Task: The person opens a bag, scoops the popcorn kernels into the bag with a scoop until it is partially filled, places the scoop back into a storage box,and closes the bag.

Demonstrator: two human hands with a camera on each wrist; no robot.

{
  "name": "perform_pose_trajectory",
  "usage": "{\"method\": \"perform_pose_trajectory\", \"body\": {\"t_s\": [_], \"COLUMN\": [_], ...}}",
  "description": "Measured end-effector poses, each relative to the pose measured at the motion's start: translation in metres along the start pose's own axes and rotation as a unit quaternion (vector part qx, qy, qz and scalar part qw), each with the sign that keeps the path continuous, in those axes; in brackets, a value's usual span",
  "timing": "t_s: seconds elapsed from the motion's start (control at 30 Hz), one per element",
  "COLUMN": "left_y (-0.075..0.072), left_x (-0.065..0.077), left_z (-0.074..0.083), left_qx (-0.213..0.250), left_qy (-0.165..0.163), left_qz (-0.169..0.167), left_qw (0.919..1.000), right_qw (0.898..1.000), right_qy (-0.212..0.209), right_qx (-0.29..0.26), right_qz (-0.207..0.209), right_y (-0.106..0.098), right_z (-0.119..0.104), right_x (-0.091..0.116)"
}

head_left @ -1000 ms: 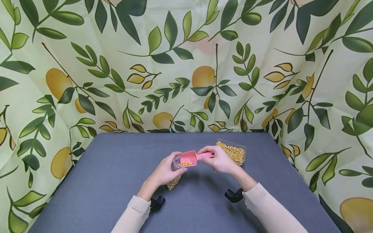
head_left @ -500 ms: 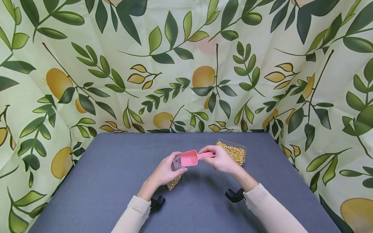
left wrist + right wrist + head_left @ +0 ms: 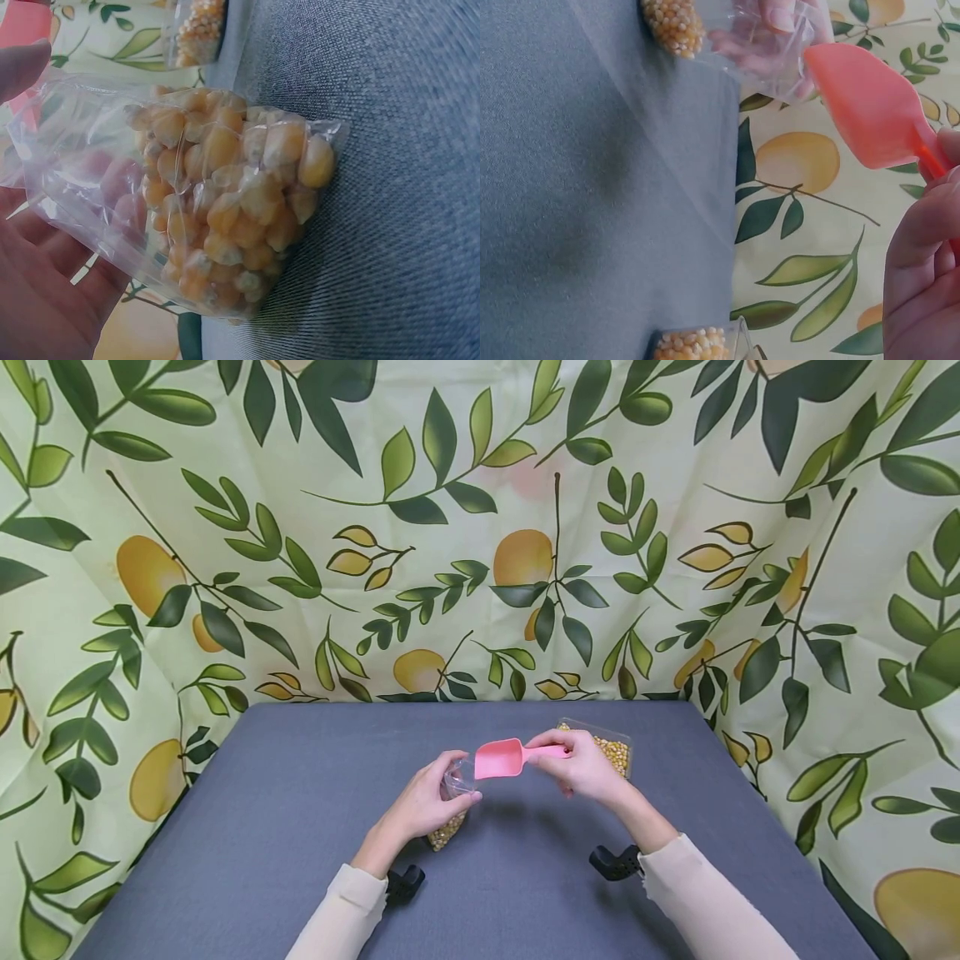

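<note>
My left hand holds a clear plastic bag upright by its top, fingers and thumb round the mouth. Corn kernels fill the lower part of the bag, which stands at the grey table surface. With my right hand I grip the handle of a pink scoop. Its bowl shows no kernels in the head view and sits just right of the bag's mouth. In the right wrist view the scoop's lip overlaps the bag's edge.
A clear tray of corn kernels stands at the back right of the grey table, partly hidden behind my right hand. A leaf-and-fruit patterned cloth hangs behind and at both sides.
Kernels lay in the scoop a second ago and are gone from it by half a second ago. Since then my right hand and scoop have moved right, away from the bag. The left hand stays put.
</note>
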State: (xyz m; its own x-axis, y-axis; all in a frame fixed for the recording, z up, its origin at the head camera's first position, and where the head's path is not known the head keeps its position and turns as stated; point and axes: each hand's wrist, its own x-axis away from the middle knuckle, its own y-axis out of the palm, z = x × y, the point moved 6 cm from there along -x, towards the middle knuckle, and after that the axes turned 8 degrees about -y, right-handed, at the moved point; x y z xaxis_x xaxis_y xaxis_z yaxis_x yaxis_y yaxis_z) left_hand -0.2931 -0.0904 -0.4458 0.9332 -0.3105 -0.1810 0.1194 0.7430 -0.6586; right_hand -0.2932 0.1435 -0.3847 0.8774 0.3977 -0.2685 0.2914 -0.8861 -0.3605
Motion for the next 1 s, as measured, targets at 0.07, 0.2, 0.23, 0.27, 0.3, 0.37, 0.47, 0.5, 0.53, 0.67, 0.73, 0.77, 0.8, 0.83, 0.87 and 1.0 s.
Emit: {"method": "perform_pose_trajectory", "body": {"t_s": [0.07,0.2,0.23,0.27,0.3,0.37,0.47,0.5,0.53,0.67,0.73,0.77,0.8,0.83,0.87,1.0], "left_y": [0.0,0.0,0.0,0.0,0.0,-0.001,0.0,-0.001,0.0,0.0,0.0,0.0,0.0,0.0,0.0,0.0], "left_x": [0.0,0.0,0.0,0.0,0.001,0.001,0.001,0.001,0.0,0.0,0.0,0.0,0.0,0.001,0.001,0.0], "left_z": [0.0,0.0,0.0,0.0,0.0,0.0,-0.001,-0.001,-0.001,-0.001,-0.002,-0.002,-0.003,-0.003,-0.003,-0.003], "left_qx": [-0.001,-0.004,-0.006,-0.007,-0.007,-0.009,-0.011,-0.011,-0.012,-0.011,-0.008,-0.008,-0.009,-0.01,-0.011,-0.011], "left_qy": [0.003,0.004,0.002,0.001,-0.001,-0.003,-0.004,-0.004,-0.004,-0.002,0.0,0.001,0.001,0.001,0.003,0.005], "left_qz": [0.003,0.006,0.007,0.006,0.006,0.005,0.003,0.003,0.004,0.005,0.005,0.005,0.005,0.005,0.006,0.006], "left_qw": [1.0,1.0,1.0,1.0,1.0,0.9999,0.9999,0.9999,0.9999,0.9999,1.0,1.0,0.9999,0.9999,0.9999,0.9999], "right_qw": [1.0,0.999,0.999,0.999,0.999,0.998,0.997,0.997,0.997,0.996,0.996,0.995,0.995,0.995,0.994,0.993], "right_qy": [-0.002,0.001,0.004,0.007,0.008,0.011,0.014,0.013,0.013,0.006,0.005,0.005,0.006,0.007,0.006,0.005], "right_qx": [-0.009,-0.027,-0.031,-0.034,-0.039,-0.045,-0.055,-0.056,-0.056,-0.045,-0.04,-0.038,-0.037,-0.038,-0.04,-0.053], "right_qz": [0.006,0.019,0.022,0.027,0.03,0.038,0.052,0.056,0.061,0.079,0.085,0.088,0.091,0.094,0.097,0.106], "right_y": [-0.003,-0.011,-0.013,-0.014,-0.016,-0.02,-0.026,-0.028,-0.031,-0.04,-0.043,-0.045,-0.046,-0.048,-0.05,-0.056], "right_z": [-0.001,-0.001,-0.001,0.0,0.0,0.001,0.002,0.002,0.003,0.003,0.003,0.003,0.003,0.003,0.003,0.005], "right_x": [0.001,0.003,0.003,0.004,0.005,0.006,0.007,0.007,0.008,0.01,0.011,0.012,0.013,0.013,0.014,0.017]}}
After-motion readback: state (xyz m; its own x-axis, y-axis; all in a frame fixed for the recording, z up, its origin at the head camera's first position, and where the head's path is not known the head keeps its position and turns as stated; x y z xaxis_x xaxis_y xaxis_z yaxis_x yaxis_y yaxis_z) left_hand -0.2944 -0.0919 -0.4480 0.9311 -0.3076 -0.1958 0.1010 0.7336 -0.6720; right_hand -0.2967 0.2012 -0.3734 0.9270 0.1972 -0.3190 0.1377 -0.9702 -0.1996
